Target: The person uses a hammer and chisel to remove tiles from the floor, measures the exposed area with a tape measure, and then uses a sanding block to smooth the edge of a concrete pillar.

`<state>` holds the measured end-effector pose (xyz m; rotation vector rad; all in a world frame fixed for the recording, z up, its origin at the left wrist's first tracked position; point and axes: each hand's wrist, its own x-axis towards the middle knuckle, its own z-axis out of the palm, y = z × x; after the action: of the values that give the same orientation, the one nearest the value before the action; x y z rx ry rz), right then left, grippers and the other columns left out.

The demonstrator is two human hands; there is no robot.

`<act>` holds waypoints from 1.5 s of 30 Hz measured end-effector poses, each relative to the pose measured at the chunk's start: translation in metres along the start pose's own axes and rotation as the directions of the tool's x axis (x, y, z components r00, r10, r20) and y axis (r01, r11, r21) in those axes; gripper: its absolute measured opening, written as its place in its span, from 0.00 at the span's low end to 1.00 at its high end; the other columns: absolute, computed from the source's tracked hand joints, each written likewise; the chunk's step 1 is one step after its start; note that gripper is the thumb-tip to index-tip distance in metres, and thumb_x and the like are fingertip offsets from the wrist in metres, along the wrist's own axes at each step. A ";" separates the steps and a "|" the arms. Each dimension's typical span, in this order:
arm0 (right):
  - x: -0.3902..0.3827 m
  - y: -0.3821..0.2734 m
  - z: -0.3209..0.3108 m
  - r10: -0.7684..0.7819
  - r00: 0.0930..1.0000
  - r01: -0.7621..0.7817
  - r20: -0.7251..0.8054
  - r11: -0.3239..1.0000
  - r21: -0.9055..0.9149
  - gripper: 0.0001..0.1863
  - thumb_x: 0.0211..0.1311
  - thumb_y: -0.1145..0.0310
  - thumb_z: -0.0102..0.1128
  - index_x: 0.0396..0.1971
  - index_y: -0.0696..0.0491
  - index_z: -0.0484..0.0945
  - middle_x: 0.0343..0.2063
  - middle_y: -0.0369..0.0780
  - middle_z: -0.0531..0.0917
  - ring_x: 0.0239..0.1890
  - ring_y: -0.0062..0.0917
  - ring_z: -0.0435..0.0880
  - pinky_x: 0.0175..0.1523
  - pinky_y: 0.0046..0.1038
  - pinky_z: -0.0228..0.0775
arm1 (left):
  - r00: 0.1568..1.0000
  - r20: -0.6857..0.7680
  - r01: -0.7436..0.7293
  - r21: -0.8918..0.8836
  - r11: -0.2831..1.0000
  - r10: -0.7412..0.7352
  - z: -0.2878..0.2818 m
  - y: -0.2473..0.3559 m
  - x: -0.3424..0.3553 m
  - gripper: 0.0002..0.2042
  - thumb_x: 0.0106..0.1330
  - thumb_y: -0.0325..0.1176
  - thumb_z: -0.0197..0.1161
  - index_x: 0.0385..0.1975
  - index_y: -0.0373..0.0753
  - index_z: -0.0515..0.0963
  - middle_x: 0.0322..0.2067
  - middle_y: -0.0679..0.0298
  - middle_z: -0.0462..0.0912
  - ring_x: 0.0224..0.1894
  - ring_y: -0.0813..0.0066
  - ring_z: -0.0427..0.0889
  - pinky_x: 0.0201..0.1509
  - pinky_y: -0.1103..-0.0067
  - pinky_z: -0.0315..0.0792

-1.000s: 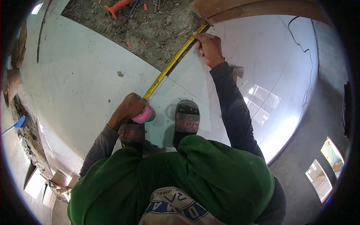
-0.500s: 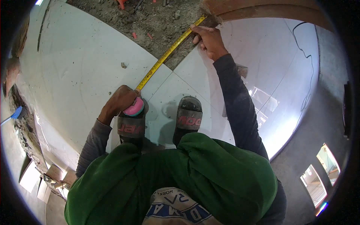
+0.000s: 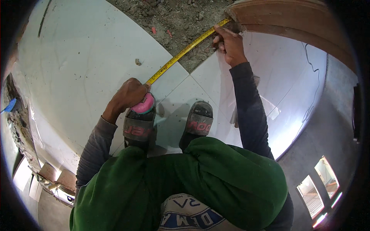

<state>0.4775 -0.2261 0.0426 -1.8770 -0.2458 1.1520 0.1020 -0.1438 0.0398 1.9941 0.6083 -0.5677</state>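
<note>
My left hand (image 3: 133, 94) grips a pink and teal tape measure (image 3: 141, 104) above my left sandal (image 3: 138, 129). Its yellow blade (image 3: 176, 57) stretches diagonally up and right, across white tile (image 3: 69, 73) and a square patch of bare rubble (image 3: 181, 19). My right hand (image 3: 231, 48) holds the blade near its far end, index finger on top and other fingers curled, beside a curved-looking brown wooden piece (image 3: 277, 19) at the patch's corner.
A thin dark wire (image 3: 315, 71) lies on the tiles at right, and an object partly hidden by my right arm (image 3: 248, 107) rests there too. At left are a broken rubble edge (image 3: 17, 115), a blue-headed tool (image 3: 9, 106) and tile offcuts (image 3: 46, 171). My right sandal (image 3: 196, 125) stands on tile.
The blade has shifted from along the patch's lower right edge to across the rubble at a flatter slant. Both hands have moved with it, and the view has shifted a little.
</note>
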 end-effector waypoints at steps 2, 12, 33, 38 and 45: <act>0.002 0.002 -0.001 0.041 0.998 -0.040 -0.046 0.999 0.037 0.26 0.64 0.56 0.76 0.56 0.56 0.83 0.23 0.35 0.82 0.16 0.12 0.64 0.23 0.18 0.54 | 0.993 -0.078 -0.079 0.076 0.994 0.085 0.005 -0.008 0.002 0.20 0.78 0.39 0.53 0.31 0.27 0.81 0.26 0.41 0.80 0.32 0.45 0.83 0.40 0.54 0.76; 0.001 0.001 0.004 0.046 0.996 -0.045 -0.072 0.999 0.021 0.18 0.65 0.56 0.73 0.44 0.55 0.87 0.21 0.36 0.84 0.15 0.12 0.67 0.21 0.19 0.55 | 0.999 -0.051 -0.005 -0.002 1.000 0.005 -0.002 -0.005 0.002 0.20 0.77 0.39 0.55 0.29 0.27 0.81 0.21 0.43 0.78 0.28 0.45 0.82 0.39 0.55 0.76; -0.004 0.006 -0.001 -0.051 0.998 0.052 0.024 0.997 -0.059 0.14 0.63 0.58 0.73 0.30 0.54 0.87 0.21 0.36 0.85 0.16 0.12 0.69 0.21 0.20 0.57 | 0.995 -0.101 -0.019 -0.052 0.998 0.014 0.007 -0.011 0.002 0.17 0.77 0.38 0.56 0.35 0.27 0.81 0.17 0.46 0.73 0.21 0.50 0.75 0.32 0.58 0.74; -0.003 0.011 -0.004 -0.075 0.996 0.077 0.038 0.996 -0.046 0.14 0.63 0.57 0.74 0.32 0.54 0.88 0.22 0.36 0.85 0.15 0.12 0.69 0.21 0.20 0.56 | 0.967 0.028 0.251 -0.265 0.931 -0.252 -0.001 -0.003 0.007 0.20 0.78 0.40 0.56 0.33 0.26 0.81 0.18 0.44 0.74 0.21 0.50 0.75 0.32 0.58 0.73; -0.004 0.014 -0.005 -0.099 0.994 0.100 0.044 0.995 -0.006 0.16 0.63 0.57 0.74 0.37 0.56 0.88 0.22 0.36 0.86 0.16 0.11 0.69 0.21 0.20 0.57 | 0.973 -0.222 -0.071 -0.071 0.995 0.054 0.012 -0.014 0.003 0.26 0.77 0.46 0.57 0.25 0.24 0.78 0.19 0.45 0.73 0.21 0.56 0.70 0.34 0.60 0.71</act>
<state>0.4753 -0.2400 0.0351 -1.8271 -0.3651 1.1267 0.0937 -0.1482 0.0235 2.0091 0.6882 -0.2813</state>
